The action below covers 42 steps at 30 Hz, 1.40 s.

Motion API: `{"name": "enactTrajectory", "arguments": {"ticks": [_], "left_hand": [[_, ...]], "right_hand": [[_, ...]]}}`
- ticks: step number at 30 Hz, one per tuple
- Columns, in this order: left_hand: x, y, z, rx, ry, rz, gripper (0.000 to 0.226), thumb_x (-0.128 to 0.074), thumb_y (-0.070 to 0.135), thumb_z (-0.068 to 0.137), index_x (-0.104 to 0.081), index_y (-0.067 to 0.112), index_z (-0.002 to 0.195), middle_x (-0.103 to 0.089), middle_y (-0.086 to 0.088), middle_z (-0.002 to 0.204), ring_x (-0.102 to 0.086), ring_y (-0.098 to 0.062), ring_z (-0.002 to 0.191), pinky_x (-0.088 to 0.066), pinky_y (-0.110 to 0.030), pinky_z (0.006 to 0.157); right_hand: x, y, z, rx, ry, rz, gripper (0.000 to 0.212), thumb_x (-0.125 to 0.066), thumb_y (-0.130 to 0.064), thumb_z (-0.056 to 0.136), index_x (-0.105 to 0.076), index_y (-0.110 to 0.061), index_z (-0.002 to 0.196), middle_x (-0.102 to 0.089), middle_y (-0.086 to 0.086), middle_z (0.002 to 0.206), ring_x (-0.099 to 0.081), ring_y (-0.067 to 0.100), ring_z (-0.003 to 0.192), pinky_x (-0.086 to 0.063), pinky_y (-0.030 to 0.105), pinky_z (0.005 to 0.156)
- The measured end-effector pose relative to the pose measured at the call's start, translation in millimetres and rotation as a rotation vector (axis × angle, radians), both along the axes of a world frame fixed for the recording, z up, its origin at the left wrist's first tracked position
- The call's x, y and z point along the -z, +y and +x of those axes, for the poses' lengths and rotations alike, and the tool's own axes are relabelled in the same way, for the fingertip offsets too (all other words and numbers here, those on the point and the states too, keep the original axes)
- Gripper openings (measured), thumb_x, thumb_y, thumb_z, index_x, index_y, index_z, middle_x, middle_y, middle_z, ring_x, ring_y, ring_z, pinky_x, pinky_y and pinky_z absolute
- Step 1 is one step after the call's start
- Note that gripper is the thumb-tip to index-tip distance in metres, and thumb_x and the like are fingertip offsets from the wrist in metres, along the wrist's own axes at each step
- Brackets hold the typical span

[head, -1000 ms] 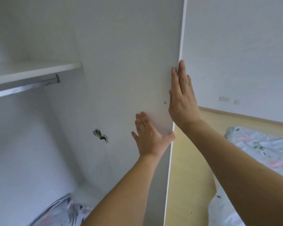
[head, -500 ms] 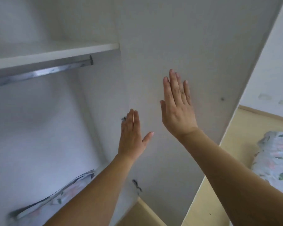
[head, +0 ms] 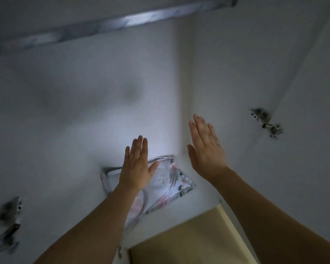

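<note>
A folded floral cloth (head: 166, 185) lies on the bottom of the wardrobe, tucked into the corner where the back panel (head: 74, 111) meets the right side panel (head: 236, 73). The left hand (head: 136, 168) is stretched out over the cloth's near left part, released, with straight fingers held together and the thumb spread. I cannot tell whether it touches the fabric. The right hand (head: 206, 149) is held flat and higher, just beside the cloth and close to the side panel, its fingers straight and gripping nothing. A metal hanging rail (head: 111, 25) runs across the top. One hinge (head: 265, 122) sits on the right, and a blurred one (head: 8, 225) on the left. Pale yellow floor (head: 189, 239) shows below.
</note>
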<state>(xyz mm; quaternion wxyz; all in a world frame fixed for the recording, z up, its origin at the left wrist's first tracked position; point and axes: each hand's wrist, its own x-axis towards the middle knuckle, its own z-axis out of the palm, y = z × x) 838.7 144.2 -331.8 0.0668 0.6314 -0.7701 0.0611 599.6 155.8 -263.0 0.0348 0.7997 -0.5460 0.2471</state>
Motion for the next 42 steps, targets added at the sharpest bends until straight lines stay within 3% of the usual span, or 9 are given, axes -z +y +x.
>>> {"name": "enactTrajectory", "arguments": {"ticks": [3, 5, 10, 13, 23, 28, 35, 38, 42], "left_hand": [[40.7, -0.5, 17.7, -0.033, -0.034, 0.069, 0.086, -0.015, 0.066, 0.09, -0.004, 0.009, 0.153, 0.003, -0.011, 0.161, 0.002, -0.028, 0.148, 0.003, -0.043, 0.117], [73.8, -5.0, 23.2, -0.053, -0.006, 0.077, 0.083, -0.023, 0.062, 0.093, -0.006, 0.008, 0.153, 0.002, -0.011, 0.161, 0.0, -0.028, 0.148, 0.0, -0.044, 0.118], [179.3, -5.3, 35.4, -0.147, -0.009, 0.173, 0.084, -0.023, 0.065, 0.092, 0.005, 0.014, 0.153, 0.013, -0.006, 0.16, 0.011, -0.024, 0.148, 0.001, -0.043, 0.119], [254.3, 1.8, 51.0, -0.177, -0.043, 0.246, 0.083, -0.011, 0.067, 0.09, 0.008, 0.014, 0.152, 0.015, -0.008, 0.16, 0.016, -0.024, 0.146, 0.004, -0.044, 0.119], [537.1, -10.9, 98.6, -0.253, 0.027, 0.545, 0.083, -0.027, 0.061, 0.095, 0.018, 0.018, 0.151, 0.025, -0.003, 0.157, 0.025, -0.021, 0.144, 0.007, -0.044, 0.119], [665.7, -38.0, 121.1, -0.243, -0.017, 0.545, 0.071, -0.029, 0.046, 0.099, 0.01, 0.018, 0.152, 0.012, -0.005, 0.161, 0.015, -0.025, 0.147, 0.005, -0.048, 0.118], [747.6, -67.5, 157.3, -0.357, -0.085, 0.411, 0.098, -0.04, 0.071, 0.075, 0.004, 0.03, 0.152, 0.01, -0.001, 0.162, 0.009, -0.028, 0.148, 0.001, -0.068, 0.108], [757.6, -76.5, 162.6, -0.366, -0.042, 0.4, 0.11, -0.051, 0.067, 0.062, 0.003, 0.032, 0.152, 0.008, -0.003, 0.162, 0.001, -0.028, 0.148, -0.01, -0.068, 0.109], [764.8, -93.3, 164.8, -0.417, 0.008, 0.393, 0.114, -0.058, 0.058, 0.059, 0.008, 0.036, 0.15, 0.007, -0.002, 0.162, -0.008, -0.028, 0.146, -0.017, -0.063, 0.11]], "right_hand": [[62.7, -12.7, 16.3, -0.05, 0.043, 0.135, 0.063, -0.033, -0.026, 0.098, -0.002, -0.007, 0.149, 0.009, 0.01, 0.158, 0.011, 0.02, 0.145, 0.002, 0.038, 0.119], [109.9, -23.9, 22.3, -0.083, 0.073, 0.178, 0.064, -0.032, -0.025, 0.098, 0.003, -0.008, 0.149, 0.015, 0.007, 0.156, 0.013, 0.02, 0.145, 0.005, 0.037, 0.118], [228.4, -39.0, 38.4, -0.201, 0.169, 0.267, 0.066, -0.038, -0.023, 0.097, -0.002, -0.004, 0.149, 0.005, 0.013, 0.158, 0.01, 0.025, 0.145, 0.001, 0.039, 0.119], [304.0, -49.1, 50.6, -0.275, 0.202, 0.343, 0.068, -0.044, -0.022, 0.095, -0.007, -0.004, 0.149, 0.004, 0.014, 0.158, 0.01, 0.027, 0.145, -0.001, 0.041, 0.119], [592.3, -113.5, 106.4, -0.419, 0.356, 0.438, 0.071, -0.036, -0.016, 0.094, 0.008, -0.009, 0.149, 0.018, 0.01, 0.157, 0.019, 0.024, 0.144, 0.019, 0.035, 0.113], [723.7, -135.8, 139.6, -0.45, 0.421, 0.447, 0.072, -0.033, -0.015, 0.091, 0.011, -0.007, 0.148, 0.02, 0.012, 0.156, 0.018, 0.027, 0.144, 0.016, 0.039, 0.115], [810.6, -178.0, 163.9, -0.391, 0.444, 0.423, 0.096, -0.054, -0.035, 0.082, 0.012, -0.009, 0.148, 0.014, 0.014, 0.157, 0.013, 0.03, 0.145, 0.013, 0.042, 0.116], [821.8, -195.9, 171.4, -0.341, 0.406, 0.406, 0.111, -0.064, -0.047, 0.075, 0.012, -0.011, 0.148, 0.014, 0.017, 0.157, 0.013, 0.033, 0.144, 0.009, 0.046, 0.117], [831.4, -224.0, 181.3, -0.287, 0.417, 0.454, 0.119, -0.059, -0.067, 0.072, 0.014, -0.01, 0.147, 0.013, 0.021, 0.156, 0.01, 0.036, 0.144, 0.006, 0.048, 0.117]]}}
